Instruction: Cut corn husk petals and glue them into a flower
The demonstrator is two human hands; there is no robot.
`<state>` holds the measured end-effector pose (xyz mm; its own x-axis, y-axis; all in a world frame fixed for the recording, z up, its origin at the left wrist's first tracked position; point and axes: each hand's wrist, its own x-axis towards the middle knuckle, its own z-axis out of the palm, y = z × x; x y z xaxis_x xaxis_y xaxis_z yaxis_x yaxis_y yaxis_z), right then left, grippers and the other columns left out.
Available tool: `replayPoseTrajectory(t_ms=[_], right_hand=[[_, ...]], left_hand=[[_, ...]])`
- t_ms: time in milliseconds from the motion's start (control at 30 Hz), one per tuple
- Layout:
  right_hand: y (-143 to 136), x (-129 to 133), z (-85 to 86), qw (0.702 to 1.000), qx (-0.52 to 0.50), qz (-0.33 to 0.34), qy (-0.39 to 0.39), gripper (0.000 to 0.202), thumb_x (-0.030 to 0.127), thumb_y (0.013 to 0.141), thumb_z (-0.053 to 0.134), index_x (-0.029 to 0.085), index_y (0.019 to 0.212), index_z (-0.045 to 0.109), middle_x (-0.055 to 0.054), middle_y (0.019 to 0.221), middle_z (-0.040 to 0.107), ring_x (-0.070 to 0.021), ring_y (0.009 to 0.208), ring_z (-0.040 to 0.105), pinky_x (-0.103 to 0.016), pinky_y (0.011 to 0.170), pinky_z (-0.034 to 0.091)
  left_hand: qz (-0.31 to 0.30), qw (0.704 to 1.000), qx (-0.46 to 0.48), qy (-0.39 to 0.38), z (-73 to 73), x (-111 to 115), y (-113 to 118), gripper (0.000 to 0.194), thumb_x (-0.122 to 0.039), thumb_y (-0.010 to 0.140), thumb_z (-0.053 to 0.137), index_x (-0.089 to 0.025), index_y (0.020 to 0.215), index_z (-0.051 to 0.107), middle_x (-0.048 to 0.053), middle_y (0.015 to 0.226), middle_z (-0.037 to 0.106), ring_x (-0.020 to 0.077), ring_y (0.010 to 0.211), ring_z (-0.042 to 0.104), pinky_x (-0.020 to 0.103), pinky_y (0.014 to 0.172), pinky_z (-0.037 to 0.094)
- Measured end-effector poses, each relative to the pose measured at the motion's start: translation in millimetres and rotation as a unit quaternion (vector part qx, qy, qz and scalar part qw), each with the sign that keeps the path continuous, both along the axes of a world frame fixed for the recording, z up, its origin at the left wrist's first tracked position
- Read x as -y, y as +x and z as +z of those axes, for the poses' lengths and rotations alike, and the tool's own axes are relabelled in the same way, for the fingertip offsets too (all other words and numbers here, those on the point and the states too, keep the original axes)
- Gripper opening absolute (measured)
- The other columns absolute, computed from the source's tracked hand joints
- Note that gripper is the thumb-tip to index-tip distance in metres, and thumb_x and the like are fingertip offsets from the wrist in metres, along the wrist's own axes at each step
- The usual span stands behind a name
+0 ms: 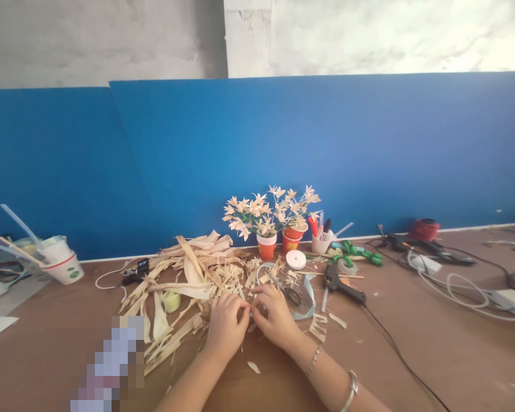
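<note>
My left hand (227,321) and my right hand (278,316) meet over the table, thumbs and fingertips pinched close together. Whatever lies between the fingertips is too small to make out. Beside and behind the left hand spreads a heap of pale dried husks (195,263). Small cut husk pieces (229,278) lie just past the fingers. Scissors (292,296) rest by my right hand, with a light-blue strip (309,303) curving around them. A fringed husk strip (318,327) lies right of that hand. Pale flowers (260,213) on green stems stand in a red paper cup (266,248) beyond.
A black glue gun (341,285) lies at right, its cord running toward the front edge. A white roll (296,260), a cup of pens (321,244) and green wrapped pieces (356,252) sit behind. White cables (459,292) are farther right. A white cup (64,269) stands left, before the blue partition (175,160).
</note>
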<state>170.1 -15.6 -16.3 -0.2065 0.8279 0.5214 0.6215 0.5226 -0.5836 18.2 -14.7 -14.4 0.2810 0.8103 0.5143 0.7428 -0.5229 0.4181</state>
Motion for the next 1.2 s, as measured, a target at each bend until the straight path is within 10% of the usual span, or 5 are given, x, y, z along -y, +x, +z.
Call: replayPoseTrajectory(t_ms=[433,1200], right_hand=[[4,-3,-2.3,0.982,0.061,-0.179,-0.008,0.012,0.009,0.073,0.051,0.018,0.068,0.056,-0.005,0.091,0.064,-0.0216,0.091,0.054,-0.033,0.076,0.032],[2,11,6.0,0.988,0.135,0.066,-0.032,0.015,0.016,0.074,0.061,0.023,0.086,0.066,-0.003,0.095,0.056,-0.0204,0.092,0.048,-0.034,0.079,0.034]], left_hand=[[0.076,0.996,0.022,0.029,-0.4,-2,-1,0.013,-0.014,0.076,0.054,-0.021,0.066,0.057,-0.001,0.071,0.064,0.0202,0.079,0.057,0.035,0.076,0.033],[0.042,0.998,0.019,-0.034,-6.6,-12,-15,0.033,-0.003,0.078,0.043,-0.020,0.094,0.066,0.005,0.092,0.068,0.0226,0.090,0.056,0.039,0.081,0.043]])
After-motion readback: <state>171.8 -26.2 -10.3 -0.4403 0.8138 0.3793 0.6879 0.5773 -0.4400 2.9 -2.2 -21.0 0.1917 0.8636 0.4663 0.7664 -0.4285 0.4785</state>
